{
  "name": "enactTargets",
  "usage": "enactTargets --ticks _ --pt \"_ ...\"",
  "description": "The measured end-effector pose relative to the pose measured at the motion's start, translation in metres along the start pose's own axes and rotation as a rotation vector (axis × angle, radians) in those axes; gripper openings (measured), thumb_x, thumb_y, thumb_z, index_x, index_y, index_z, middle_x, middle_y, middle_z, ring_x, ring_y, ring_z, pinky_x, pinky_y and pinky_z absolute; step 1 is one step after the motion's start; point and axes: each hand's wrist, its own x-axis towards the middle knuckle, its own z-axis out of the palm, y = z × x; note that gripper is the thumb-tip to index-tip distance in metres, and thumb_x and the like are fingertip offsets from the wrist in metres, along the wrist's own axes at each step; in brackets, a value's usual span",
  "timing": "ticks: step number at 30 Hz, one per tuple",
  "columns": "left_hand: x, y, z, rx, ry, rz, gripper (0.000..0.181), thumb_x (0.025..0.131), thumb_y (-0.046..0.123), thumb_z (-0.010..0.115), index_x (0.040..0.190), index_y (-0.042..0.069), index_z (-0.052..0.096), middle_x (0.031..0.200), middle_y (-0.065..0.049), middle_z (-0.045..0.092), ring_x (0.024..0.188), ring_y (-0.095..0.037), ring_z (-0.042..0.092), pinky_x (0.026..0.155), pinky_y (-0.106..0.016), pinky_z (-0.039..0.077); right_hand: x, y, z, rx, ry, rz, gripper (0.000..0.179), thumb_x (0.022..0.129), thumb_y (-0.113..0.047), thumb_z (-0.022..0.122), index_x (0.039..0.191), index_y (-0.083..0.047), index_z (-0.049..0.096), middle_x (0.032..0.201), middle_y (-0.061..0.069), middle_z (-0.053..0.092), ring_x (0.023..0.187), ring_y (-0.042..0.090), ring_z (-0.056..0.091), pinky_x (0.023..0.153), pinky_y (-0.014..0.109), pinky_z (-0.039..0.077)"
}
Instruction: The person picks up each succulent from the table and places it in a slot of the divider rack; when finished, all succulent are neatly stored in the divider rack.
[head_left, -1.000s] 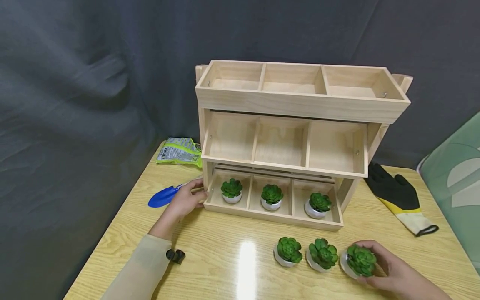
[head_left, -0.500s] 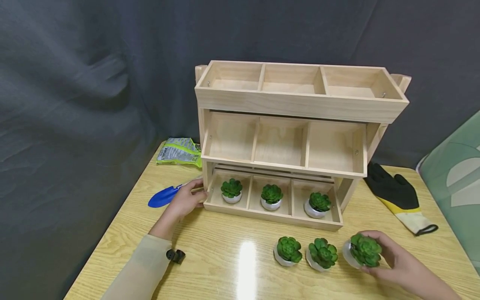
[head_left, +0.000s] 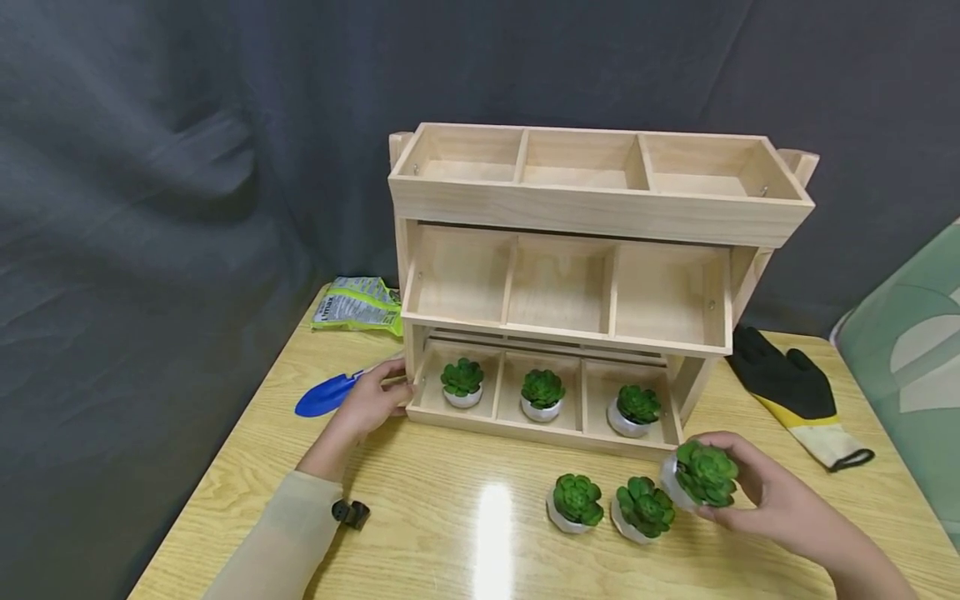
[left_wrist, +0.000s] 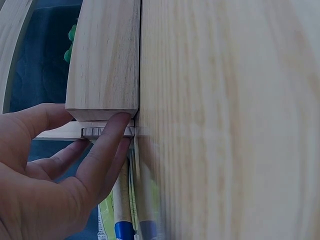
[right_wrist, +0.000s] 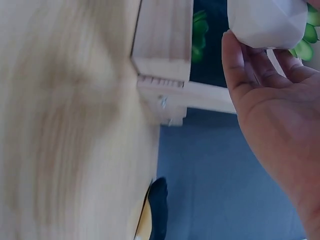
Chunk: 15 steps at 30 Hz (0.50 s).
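My right hand point(head_left: 772, 492) grips a potted succulent point(head_left: 705, 473) by its white faceted pot point(right_wrist: 267, 22), off the tabletop near the shelf's lower right corner. Green leaves tilt toward the palm. At the other end, my left hand point(head_left: 371, 402) holds the lower left corner of the three-tier wooden shelf point(head_left: 600, 212), fingers round the end of its bottom tray point(left_wrist: 102, 60). Single succulents stand in that tray's left point(head_left: 462, 382), middle point(head_left: 542, 393) and right point(head_left: 634, 408) compartments. Two more, a left succulent point(head_left: 575, 502) and a right succulent point(head_left: 642, 508), stand on the table before it.
Left of the shelf lie a blue hand trowel point(head_left: 326, 395) and a green-and-grey bag point(head_left: 357, 303). A black, yellow and white glove point(head_left: 798, 396) rests at the right. Dark curtain point(head_left: 570, 58) hangs behind the wooden table point(head_left: 420, 517).
My right hand has raised the potted succulent from the table and carried it toward the shelf's lower right corner. The left hand keeps its place on the shelf.
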Motion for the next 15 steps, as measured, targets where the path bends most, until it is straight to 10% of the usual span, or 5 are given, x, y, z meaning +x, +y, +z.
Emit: enactTargets --ticks 15 --pt "0.0 -0.002 0.0 -0.023 -0.005 0.014 0.06 0.107 0.014 0.062 0.164 0.01 0.042 0.166 -0.022 0.044 0.146 -0.048 0.054 0.098 -0.051 0.065 0.052 -0.042 0.009 0.062 -0.022 -0.153 0.073 0.081 0.016 0.079 0.145 -0.002 0.049 0.14 -0.004 0.057 0.116 0.005 0.063 0.094 0.016 0.051"
